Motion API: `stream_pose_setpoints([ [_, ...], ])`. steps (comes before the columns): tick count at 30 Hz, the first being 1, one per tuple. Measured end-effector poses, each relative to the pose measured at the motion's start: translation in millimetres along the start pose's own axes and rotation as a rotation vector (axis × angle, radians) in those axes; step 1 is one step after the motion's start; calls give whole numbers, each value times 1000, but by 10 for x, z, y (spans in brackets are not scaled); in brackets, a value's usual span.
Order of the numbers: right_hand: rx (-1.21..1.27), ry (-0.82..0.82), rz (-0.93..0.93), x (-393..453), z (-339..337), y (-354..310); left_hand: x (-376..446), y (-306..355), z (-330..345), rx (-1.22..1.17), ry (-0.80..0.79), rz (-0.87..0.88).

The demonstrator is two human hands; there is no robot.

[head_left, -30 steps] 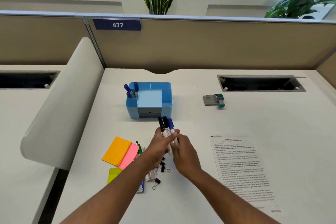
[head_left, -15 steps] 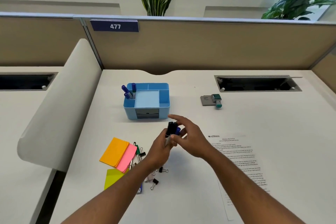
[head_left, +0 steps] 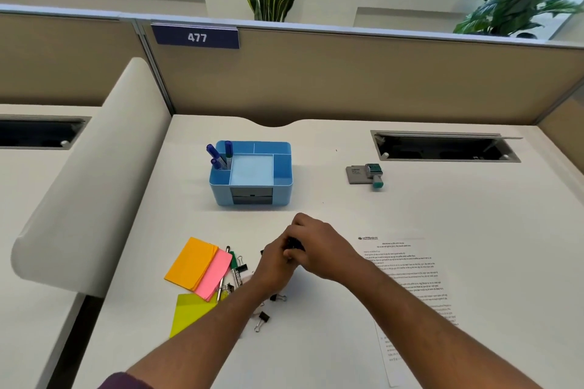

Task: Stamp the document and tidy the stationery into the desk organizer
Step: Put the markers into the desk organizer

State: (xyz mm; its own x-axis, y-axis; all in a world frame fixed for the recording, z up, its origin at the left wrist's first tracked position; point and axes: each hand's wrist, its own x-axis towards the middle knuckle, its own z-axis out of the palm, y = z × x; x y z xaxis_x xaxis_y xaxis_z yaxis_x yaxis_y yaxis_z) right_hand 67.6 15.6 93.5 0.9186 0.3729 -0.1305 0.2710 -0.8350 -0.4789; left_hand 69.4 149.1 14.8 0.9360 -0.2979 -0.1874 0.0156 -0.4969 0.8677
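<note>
Markers [head_left: 294, 244] now buried between hands [head_left: 303, 256]

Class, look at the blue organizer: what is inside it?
Three blue-capped markers stand in the organizer's back-left compartment. The other open compartments look empty. The front drawer is shut, hiding any contents.

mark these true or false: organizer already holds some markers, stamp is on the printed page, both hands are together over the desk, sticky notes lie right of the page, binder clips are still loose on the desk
1. The blue organizer already holds blue-capped markers. True.
2. The stamp sits on the printed page. False: it lies on the bare desk beyond the page, beside a grey pad.
3. The left hand and right hand meet over the desk. True; they close on something dark.
4. The sticky notes lie right of the page. False: they lie to its left.
5. Binder clips lie loose on the desk. True.
</note>
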Motion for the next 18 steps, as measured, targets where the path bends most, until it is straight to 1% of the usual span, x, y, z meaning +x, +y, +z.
stream_pose_setpoints([
  [6, 12, 31, -9, 205, -211, 0, 131, -62, -173, -98, -20, 39],
  [8, 25, 88, -22, 332, -356, -37, 196, -73, -320, -83, 25, 68],
  [11, 91, 259, -41, 590, -643, -138, 259, -33, -627, -53, 174, 128],
  [14, 154, 390, -87, 884, -883, -305, 333, -6, -929, -55, 399, 231],
  [16, 125, 387, -128, 1102, -950, -424, 418, -4, -1134, -26, 558, 258],
  [18, 64, 380, -169, 1313, -983, -515, 523, -18, -1324, -7, 679, 224],
])
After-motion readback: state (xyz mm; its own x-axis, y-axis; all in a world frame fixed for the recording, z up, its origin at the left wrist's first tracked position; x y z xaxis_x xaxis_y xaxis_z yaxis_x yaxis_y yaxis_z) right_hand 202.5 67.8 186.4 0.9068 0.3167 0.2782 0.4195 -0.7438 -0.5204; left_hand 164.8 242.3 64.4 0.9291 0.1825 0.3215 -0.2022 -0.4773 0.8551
